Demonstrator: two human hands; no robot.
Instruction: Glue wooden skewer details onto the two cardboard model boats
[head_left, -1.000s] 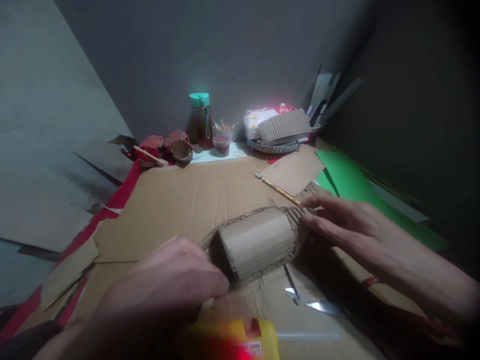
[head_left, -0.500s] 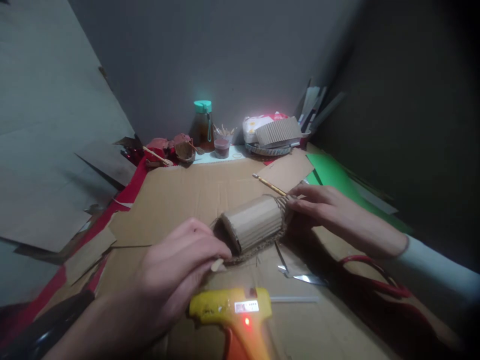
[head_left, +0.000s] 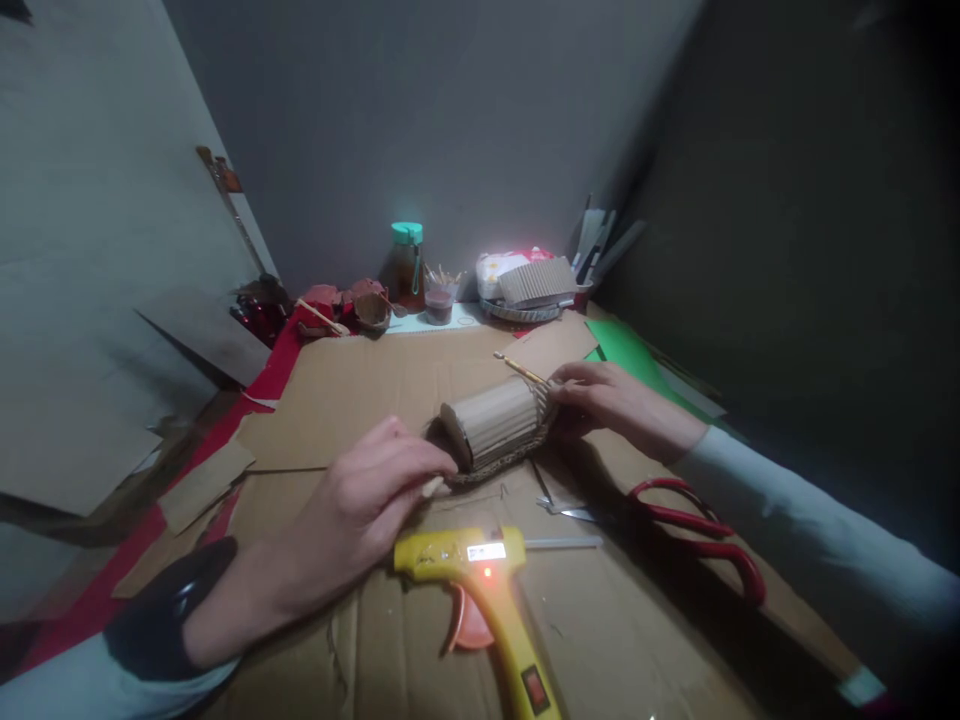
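A curved piece of corrugated cardboard (head_left: 496, 420) lies arched on a flat cardboard sheet (head_left: 360, 390). My left hand (head_left: 367, 505) has its fingers closed, pinching a small pale stick against the near left end of the piece. My right hand (head_left: 607, 400) rests with fingers pressed on the far right end. A pencil (head_left: 520, 370) lies just behind the piece, near my right fingers. A yellow hot glue gun (head_left: 480, 580) with a lit red light lies in front of my left hand.
Red-handled scissors (head_left: 675, 535) lie at the right, a glue stick (head_left: 562, 543) beside the gun. At the back wall stand a bottle with a teal cap (head_left: 406, 265), a small cup (head_left: 439, 300), a corrugated roll on a tray (head_left: 534, 285), and green paper (head_left: 630, 350).
The view has pulled back and up, so the hands and cardboard piece look smaller. The glue gun and scissors have come fully into view. Both hands keep their hold on the piece.
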